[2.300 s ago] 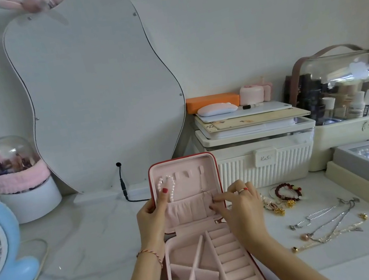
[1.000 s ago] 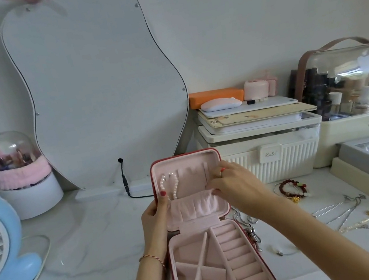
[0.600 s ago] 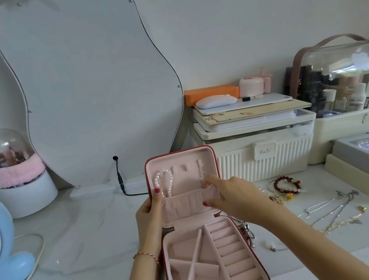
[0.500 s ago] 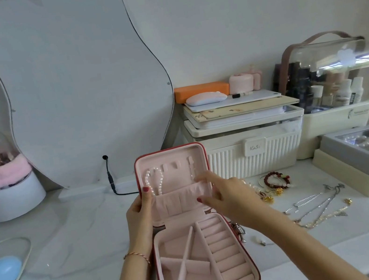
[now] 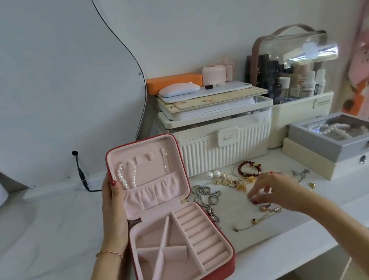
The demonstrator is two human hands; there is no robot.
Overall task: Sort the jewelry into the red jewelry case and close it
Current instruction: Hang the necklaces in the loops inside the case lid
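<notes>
Red outside and pink inside, the jewelry case [image 5: 169, 229] stands open at the near edge of the white table [image 5: 48, 238], its lid upright and its tray lying flat toward the viewer. The tray has a row of ring rolls on the right and divided compartments on the left (nothing shows in any of them). In the lid, a pearl strand [image 5: 127, 176] hangs from the left hooks above a gathered pocket, and a thin chain [image 5: 165, 163] hangs at the right.

Along the lid's left edge lies the left hand [image 5: 114, 214], thumb on the inner rim beside the pearls, fingers behind it, gripping the lid. To the right of the case the right hand [image 5: 268, 190] reaches down over the loose jewelry, fingers curled toward the tabletop; whether they have pinched anything cannot be told. Under and just beside it lies a fine chain with a gold bead [image 5: 254, 221].

Further back on the table are a silver ball chain [image 5: 204, 194] touching the case's side, a cluster of gold pieces [image 5: 231, 181], two pearl earrings [image 5: 213, 174] and a dark red bead bracelet [image 5: 249, 169]. Behind these stands a ribbed white storage box [image 5: 224, 145] with flat things stacked on top, with a grey lidded box [image 5: 340, 137] holding pearls to its right. A curved mirror [image 5: 46, 90] leans against the wall.
</notes>
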